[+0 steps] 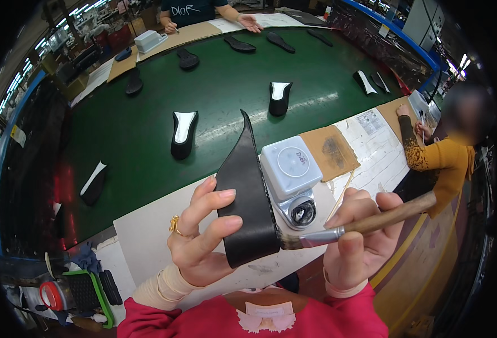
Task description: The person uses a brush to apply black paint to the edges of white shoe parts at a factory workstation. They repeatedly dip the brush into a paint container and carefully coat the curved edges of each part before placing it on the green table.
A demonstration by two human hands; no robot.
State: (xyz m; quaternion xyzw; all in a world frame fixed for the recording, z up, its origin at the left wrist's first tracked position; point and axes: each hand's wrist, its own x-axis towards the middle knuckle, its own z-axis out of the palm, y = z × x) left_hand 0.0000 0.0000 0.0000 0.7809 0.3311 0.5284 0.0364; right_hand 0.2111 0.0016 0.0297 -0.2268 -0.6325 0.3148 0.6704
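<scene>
My left hand (195, 239), with a gold ring on one finger, grips a black wedge heel (245, 191) upright, its thin tip pointing up and away. In my right hand (364, 242) is a paintbrush (392, 218) with a wooden handle and metal ferrule. Its bristles touch the heel's right edge near the thick lower end. Just beyond the brush sits a whitish plastic container (290, 166), with a round opening (302, 213) smeared black at its near end. On the green conveyor belt (220, 79) lie wedge heels with white faces, including one (185, 134) and another (280, 98).
Several black soles (240, 44) line the belt's far side. Brown cardboard (330, 149) lies right of the container. A co-worker in yellow (451, 152) works at the right, another in a dark shirt (195, 11) across the belt. A green-rimmed tray (85, 290) stands lower left.
</scene>
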